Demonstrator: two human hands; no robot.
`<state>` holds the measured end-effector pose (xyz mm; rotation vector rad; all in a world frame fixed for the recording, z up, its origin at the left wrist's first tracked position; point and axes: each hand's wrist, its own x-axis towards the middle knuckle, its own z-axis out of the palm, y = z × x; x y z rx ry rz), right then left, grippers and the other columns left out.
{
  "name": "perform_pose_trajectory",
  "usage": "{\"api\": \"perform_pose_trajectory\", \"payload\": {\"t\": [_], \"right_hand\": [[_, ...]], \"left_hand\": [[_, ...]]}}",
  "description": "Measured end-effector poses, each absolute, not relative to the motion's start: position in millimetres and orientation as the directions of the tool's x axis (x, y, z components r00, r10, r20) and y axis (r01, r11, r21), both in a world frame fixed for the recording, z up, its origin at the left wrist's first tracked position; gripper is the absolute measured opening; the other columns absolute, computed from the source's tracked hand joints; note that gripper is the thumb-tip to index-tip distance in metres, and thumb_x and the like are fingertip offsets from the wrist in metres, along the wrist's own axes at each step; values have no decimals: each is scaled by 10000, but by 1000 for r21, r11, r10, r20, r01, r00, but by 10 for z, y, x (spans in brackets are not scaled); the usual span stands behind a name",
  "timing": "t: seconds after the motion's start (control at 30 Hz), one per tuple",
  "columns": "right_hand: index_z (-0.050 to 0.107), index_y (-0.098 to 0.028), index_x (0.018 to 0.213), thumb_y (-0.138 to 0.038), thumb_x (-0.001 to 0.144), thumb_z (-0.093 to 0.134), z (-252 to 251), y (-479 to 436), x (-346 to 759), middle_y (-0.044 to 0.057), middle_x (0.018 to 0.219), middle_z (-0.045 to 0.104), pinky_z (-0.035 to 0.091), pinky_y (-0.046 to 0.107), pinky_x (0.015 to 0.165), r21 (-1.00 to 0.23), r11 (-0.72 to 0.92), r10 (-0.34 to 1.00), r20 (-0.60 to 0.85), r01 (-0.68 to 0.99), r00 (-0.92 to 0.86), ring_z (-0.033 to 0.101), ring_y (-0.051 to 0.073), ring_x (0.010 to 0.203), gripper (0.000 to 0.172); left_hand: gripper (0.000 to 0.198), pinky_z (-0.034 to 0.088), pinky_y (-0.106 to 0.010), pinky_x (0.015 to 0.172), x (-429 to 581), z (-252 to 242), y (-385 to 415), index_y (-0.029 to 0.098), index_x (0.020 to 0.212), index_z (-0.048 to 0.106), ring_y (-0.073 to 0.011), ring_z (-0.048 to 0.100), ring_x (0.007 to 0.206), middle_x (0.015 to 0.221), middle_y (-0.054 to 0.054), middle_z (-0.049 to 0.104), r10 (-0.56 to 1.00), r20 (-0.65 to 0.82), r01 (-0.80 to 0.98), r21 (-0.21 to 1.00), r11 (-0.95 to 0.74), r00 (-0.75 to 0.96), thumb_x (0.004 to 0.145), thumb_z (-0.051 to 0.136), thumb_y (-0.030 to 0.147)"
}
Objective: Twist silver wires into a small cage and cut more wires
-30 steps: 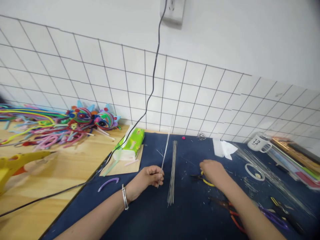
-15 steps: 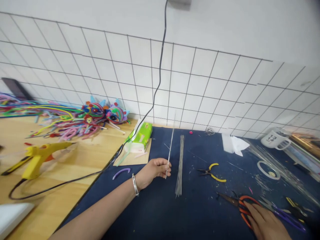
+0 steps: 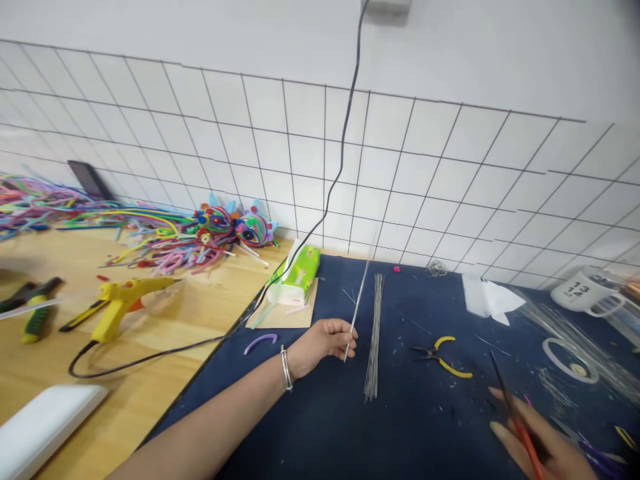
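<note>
My left hand (image 3: 333, 339) pinches a thin white stick or wire bundle (image 3: 359, 297) near its lower end, holding it tilted up above the dark blue mat (image 3: 320, 427). Just right of it lies a long bundle of thin metal wires (image 3: 376, 340) on the mat. At the lower right, my right hand (image 3: 545, 433) has its fingers around orange-handled scissors (image 3: 525, 437), their dark blade pointing up and away. Yellow-handled pliers (image 3: 440, 357) rest on the mat between my hands.
A yellow glue gun (image 3: 120, 303) and its black cord lie left, near a white box (image 3: 50, 427). Behind are a green tissue pack (image 3: 303, 273) and colourful pipe cleaners (image 3: 175, 257). A mug (image 3: 583, 290), a white ring (image 3: 570, 360) and loose wires stand or lie right.
My right hand has picked the orange-handled scissors up off the mat and turned their blade upward. My left hand keeps its pinch. The whole view has shifted slightly left.
</note>
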<state>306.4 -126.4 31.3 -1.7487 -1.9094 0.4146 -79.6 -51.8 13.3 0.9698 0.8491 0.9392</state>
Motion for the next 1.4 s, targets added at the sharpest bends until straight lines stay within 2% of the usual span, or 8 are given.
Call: {"api": "perform_pose_trajectory", "payload": {"t": [0.07, 0.13, 0.23, 0.37, 0.5, 0.77, 1.1, 1.4], "right_hand": [[469, -276, 1195, -489, 692, 557, 410, -1149, 2798, 50, 882, 621, 501, 296, 659, -675, 59, 998, 16, 736, -65, 606, 224, 778, 554], [351, -259, 1270, -474, 765, 485, 534, -1023, 2496, 27, 794, 567, 486, 261, 574, -794, 8, 964, -155, 608, -215, 570, 159, 632, 565], [355, -232, 1244, -417, 787, 496, 732, -827, 2054, 40, 882, 522, 465, 253, 663, -875, 36, 857, -222, 484, -465, 540, 141, 734, 512], [465, -203, 1096, -422, 806, 472, 859, -525, 1624, 5, 768, 503, 426, 233, 624, -851, 118, 790, -232, 512, -568, 475, 104, 643, 363], [493, -180, 987, -446, 826, 423, 791, -243, 1387, -24, 686, 455, 391, 206, 577, -845, 133, 766, -244, 518, -595, 410, 81, 584, 319], [494, -176, 988, -440, 829, 420, 644, -104, 1326, -25, 682, 434, 350, 186, 541, -839, 156, 653, -308, 521, -692, 361, 73, 565, 316], [527, -177, 913, -384, 833, 424, 806, -169, 1411, -35, 646, 417, 308, 173, 495, -850, 212, 549, -304, 482, -778, 329, 65, 533, 245], [505, -167, 917, -424, 850, 401, 761, -188, 1447, -21, 686, 443, 354, 184, 540, -864, 244, 502, -277, 441, -819, 368, 70, 571, 285]], "left_hand": [[283, 427, -249, 597, -795, 135, -518, 103, 845, 594, -138, 597, 643, 749, -62, 614, 919, -164, -253, 930, 265, 357, 701, 639, 343], [272, 423, -244, 592, -795, 137, -519, 105, 839, 594, -135, 593, 636, 746, -60, 613, 917, -167, -248, 931, 268, 362, 704, 637, 337], [274, 421, -240, 592, -797, 151, -516, 106, 829, 599, -132, 587, 629, 725, -57, 612, 912, -177, -239, 931, 277, 370, 701, 639, 345], [270, 418, -238, 583, -809, 191, -501, 108, 827, 605, -128, 576, 611, 703, -51, 607, 911, -180, -241, 929, 282, 372, 707, 633, 349], [253, 413, -236, 574, -831, 218, -471, 111, 829, 609, -122, 568, 599, 703, -49, 600, 910, -184, -260, 920, 292, 371, 717, 624, 337], [220, 395, -217, 544, -817, 253, -463, 116, 833, 614, -120, 567, 582, 692, -49, 608, 886, -236, -224, 912, 344, 400, 730, 610, 310], [184, 397, -227, 541, -727, 326, -582, 128, 822, 615, -124, 585, 571, 701, -44, 611, 839, -257, -172, 910, 377, 480, 732, 610, 290], [207, 405, -233, 510, -750, 367, -592, 123, 822, 628, -127, 582, 547, 697, -45, 607, 816, -282, -159, 899, 409, 504, 700, 644, 289]]}}
